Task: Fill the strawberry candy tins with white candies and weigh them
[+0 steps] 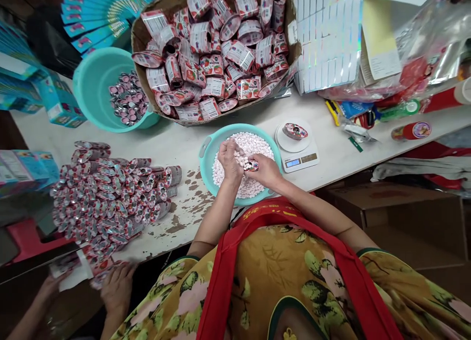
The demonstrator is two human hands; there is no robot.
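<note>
The right hand (265, 170) holds a short oval can with a red and pink printed side (252, 165), with the fingers wrapped round it and the open end facing the left hand (229, 158). The left hand is bent and narrow, its fingers curled close beside the can's opening. Small balls sit right by its fingers, but they are partly hidden, so I can't tell if it is gripping any. Both hands are over a round, smooth blue-green plastic basin (207, 175), and the can is above the middle of it. The basin is full of small, pale pink-white balls (253, 143) that lie in a bumpy heap all round the hands. Just to the right of the right hand is a flat white plastic scale (311, 151) with a lit blue screen, and another short oval printed can (295, 131) lies on its round plate. Past both hands, a brown cardboard box (235, 115) is heaped with shiny oval cans (211, 65) that have strawberry pictures and white label parts. Past the left hand and further left, a deep blue-green plastic bucket (90, 90) holds a heap of little round pink and silver caps (129, 97). Well to the left of the left hand, lots of oval cans packed in a big pile (106, 193) stand on a white table with rough, peeling brown patches (184, 143). Near that pile, low on the left, are another person's two hands (118, 286), with a white sheet (78, 271) by them.
</note>
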